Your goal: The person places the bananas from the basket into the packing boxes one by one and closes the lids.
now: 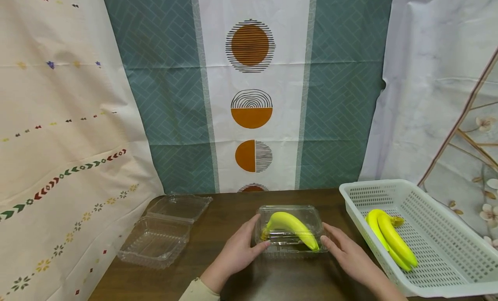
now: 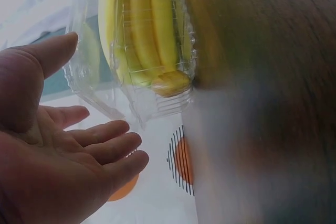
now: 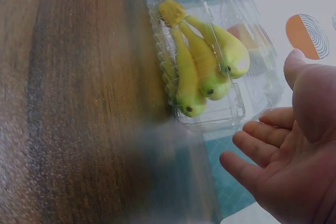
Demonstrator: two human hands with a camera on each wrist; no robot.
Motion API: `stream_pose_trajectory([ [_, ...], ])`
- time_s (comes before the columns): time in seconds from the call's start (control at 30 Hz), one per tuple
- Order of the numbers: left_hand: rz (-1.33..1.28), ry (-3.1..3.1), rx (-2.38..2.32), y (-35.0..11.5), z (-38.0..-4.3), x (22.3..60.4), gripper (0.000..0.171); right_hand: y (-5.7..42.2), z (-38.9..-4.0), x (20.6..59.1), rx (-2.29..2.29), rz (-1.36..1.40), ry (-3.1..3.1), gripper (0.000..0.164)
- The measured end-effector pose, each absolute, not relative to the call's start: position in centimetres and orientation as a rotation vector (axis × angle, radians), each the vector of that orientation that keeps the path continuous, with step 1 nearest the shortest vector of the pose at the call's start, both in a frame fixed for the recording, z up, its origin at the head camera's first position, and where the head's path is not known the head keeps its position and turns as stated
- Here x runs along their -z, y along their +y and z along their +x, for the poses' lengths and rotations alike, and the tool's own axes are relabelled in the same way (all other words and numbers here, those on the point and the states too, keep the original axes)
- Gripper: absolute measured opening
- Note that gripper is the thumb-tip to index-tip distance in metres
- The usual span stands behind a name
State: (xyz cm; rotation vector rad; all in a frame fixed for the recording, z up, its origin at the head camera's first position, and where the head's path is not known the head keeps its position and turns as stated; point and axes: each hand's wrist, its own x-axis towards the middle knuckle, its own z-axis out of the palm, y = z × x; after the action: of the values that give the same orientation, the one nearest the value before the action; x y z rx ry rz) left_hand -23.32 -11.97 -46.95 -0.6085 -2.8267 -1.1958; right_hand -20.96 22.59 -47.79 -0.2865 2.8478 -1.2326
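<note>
A clear plastic clamshell box (image 1: 280, 251) sits on the table in the middle of the head view. Inside lies a bunch of yellow bananas (image 1: 291, 223), their green ends toward the right; several show in the right wrist view. The lid (image 2: 79, 85) leans over the fruit at a slant, a gap showing between it and the base. My left hand (image 1: 242, 248) is at the box's left side, thumb near the front corner, fingers extended. At the right side is my right hand (image 1: 346, 252), its fingers extended and thumb raised by the edge. Neither hand curls round anything.
A second clear clamshell box (image 1: 153, 244) stands with its lid up at the left of the brown table (image 1: 221, 214). On the right, a white perforated basket (image 1: 439, 292) holds another bunch of bananas (image 1: 393, 240). Patterned cloths (image 1: 163, 97) hang behind and at both sides.
</note>
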Motion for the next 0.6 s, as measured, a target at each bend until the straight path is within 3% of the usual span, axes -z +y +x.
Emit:
stream_pose_trajectory([
  [0.6,-0.604,-2.85,1.128,-11.8,-23.29,47.65,0.086,22.56,-21.2,48.23,1.214,-0.297,2.846,0.08],
])
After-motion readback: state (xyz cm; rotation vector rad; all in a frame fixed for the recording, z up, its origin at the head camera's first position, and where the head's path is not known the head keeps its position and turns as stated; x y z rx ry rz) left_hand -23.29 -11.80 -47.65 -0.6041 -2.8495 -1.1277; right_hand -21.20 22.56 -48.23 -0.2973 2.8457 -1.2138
